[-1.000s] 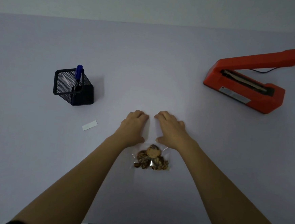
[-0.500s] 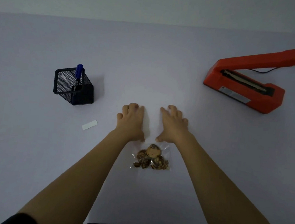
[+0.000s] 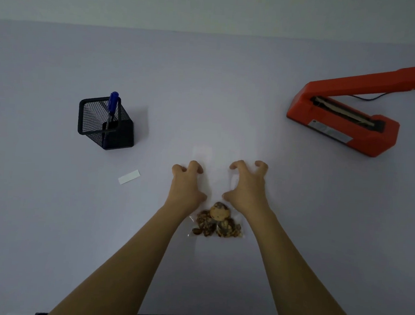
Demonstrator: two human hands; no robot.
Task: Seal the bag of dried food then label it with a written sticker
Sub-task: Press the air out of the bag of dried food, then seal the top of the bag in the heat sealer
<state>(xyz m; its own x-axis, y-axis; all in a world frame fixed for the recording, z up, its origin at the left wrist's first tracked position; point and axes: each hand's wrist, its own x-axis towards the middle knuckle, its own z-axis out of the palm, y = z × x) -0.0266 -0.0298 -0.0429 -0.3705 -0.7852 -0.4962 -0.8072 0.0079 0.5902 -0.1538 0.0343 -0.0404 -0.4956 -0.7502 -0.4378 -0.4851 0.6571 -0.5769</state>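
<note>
A small clear bag (image 3: 217, 220) with brown dried food in its near end lies flat on the pale table. Its see-through upper part runs away from me between my hands and is hard to make out. My left hand (image 3: 187, 185) and my right hand (image 3: 247, 188) sit side by side just beyond the food. Both are arched like claws, with bent fingertips touching the surface at the bag's upper part and thumbs spread apart from the fingers. A blank white sticker (image 3: 129, 176) lies to the left. A blue pen (image 3: 112, 105) stands in a black mesh holder (image 3: 104, 124).
A red heat sealer (image 3: 346, 121) with its arm raised sits at the far right, with a dark cord behind it. The table (image 3: 232, 84) ends at a wall at the back, and its near edge lies just below my forearms.
My hands lay flat and close together on the bag's upper part. They have moved slightly apart and the fingers have bent into arched claws. The bag has stayed in place.
</note>
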